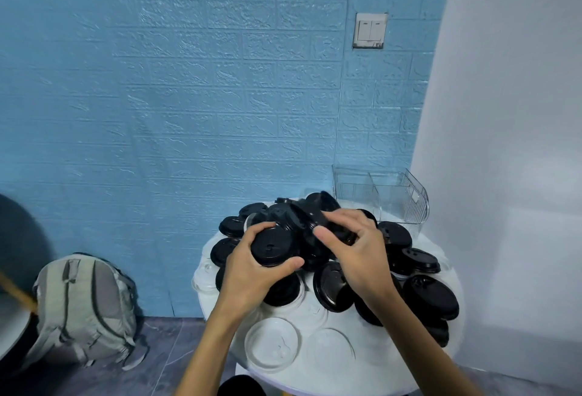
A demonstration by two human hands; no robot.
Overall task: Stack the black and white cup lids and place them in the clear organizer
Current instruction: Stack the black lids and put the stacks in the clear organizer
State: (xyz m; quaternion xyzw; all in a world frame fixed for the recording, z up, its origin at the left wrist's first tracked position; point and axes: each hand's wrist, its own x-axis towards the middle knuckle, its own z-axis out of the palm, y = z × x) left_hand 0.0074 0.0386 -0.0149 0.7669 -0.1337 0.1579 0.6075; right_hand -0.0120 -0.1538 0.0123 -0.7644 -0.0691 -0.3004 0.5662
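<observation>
A heap of black cup lids covers the small round white table. White lids lie at its near edge. My left hand grips a black lid from the left, fingers curled round its rim. Just to its right, my right hand reaches over the top of the heap and closes on another black lid, mostly hidden under its fingers. The clear organizer stands at the table's far right, its two compartments holding nothing that I can see.
A blue brick-pattern wall stands behind the table, and a white wall runs close along its right side. A grey backpack leans on the floor at the left. A dark round object is at the far left edge.
</observation>
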